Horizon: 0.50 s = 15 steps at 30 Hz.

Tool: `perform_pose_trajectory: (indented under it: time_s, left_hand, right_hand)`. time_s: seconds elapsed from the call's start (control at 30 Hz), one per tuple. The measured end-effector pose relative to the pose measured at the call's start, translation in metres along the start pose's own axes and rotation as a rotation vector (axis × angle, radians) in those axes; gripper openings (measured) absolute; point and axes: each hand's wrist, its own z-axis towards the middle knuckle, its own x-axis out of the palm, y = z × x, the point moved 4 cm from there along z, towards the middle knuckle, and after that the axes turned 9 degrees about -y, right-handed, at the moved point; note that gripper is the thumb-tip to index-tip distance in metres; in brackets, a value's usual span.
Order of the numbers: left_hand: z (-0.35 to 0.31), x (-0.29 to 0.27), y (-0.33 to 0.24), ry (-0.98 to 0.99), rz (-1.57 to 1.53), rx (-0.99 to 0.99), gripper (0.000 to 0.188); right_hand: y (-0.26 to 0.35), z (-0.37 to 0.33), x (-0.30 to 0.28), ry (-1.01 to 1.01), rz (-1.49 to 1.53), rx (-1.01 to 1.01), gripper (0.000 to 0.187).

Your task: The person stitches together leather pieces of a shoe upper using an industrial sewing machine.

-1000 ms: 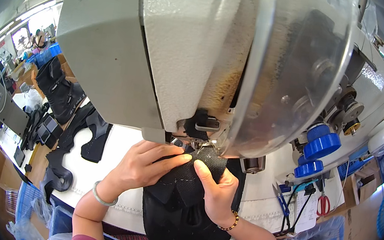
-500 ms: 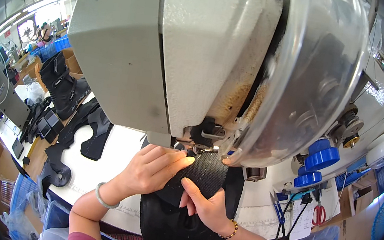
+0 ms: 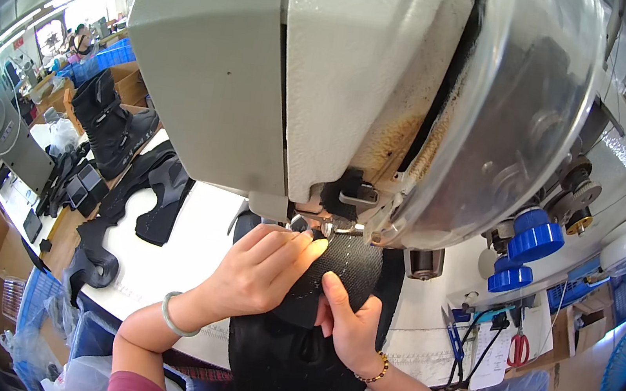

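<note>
Under the head of a white-grey sewing machine [image 3: 212,63] lies a black woven fabric piece [image 3: 349,267] with a light stitch line along it. Its far end reaches the presser foot and needle area [image 3: 331,226]. At the left edge, close to the foot, the fingers of my left hand [image 3: 262,266] are pinched together on the fabric. My right hand [image 3: 351,323] grips the near part, thumb on top and the other fingers partly hidden. A larger black part [image 3: 290,370] of the work hangs over the table's front edge.
Black cut pieces [image 3: 162,199] and a black boot [image 3: 110,125] lie on the left of the white table [image 3: 207,221]. Blue thread knobs [image 3: 535,237], red-handled scissors [image 3: 519,349] and blue snips [image 3: 456,337] are at right. A clear guard [image 3: 505,118] covers the machine's right side.
The view has shifted slightly. My right hand has changed its hold, its thumb now more upright on the fabric and farther right. The left hand stays pinched near the foot.
</note>
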Motion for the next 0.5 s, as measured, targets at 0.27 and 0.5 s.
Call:
perform_pose_trajectory:
  time_s: [0.27, 0.5]
  left_hand:
    - [0.0, 0.001, -0.003, -0.023, 0.068, -0.032, 0.04]
    - [0.007, -0.002, -0.017, 0.112, 0.228, 0.122, 0.043]
  right_hand:
    - [0.002, 0.002, -0.001, -0.001, -0.013, -0.039, 0.032]
    - [0.003, 0.001, -0.006, -0.103, -0.012, -0.027, 0.029]
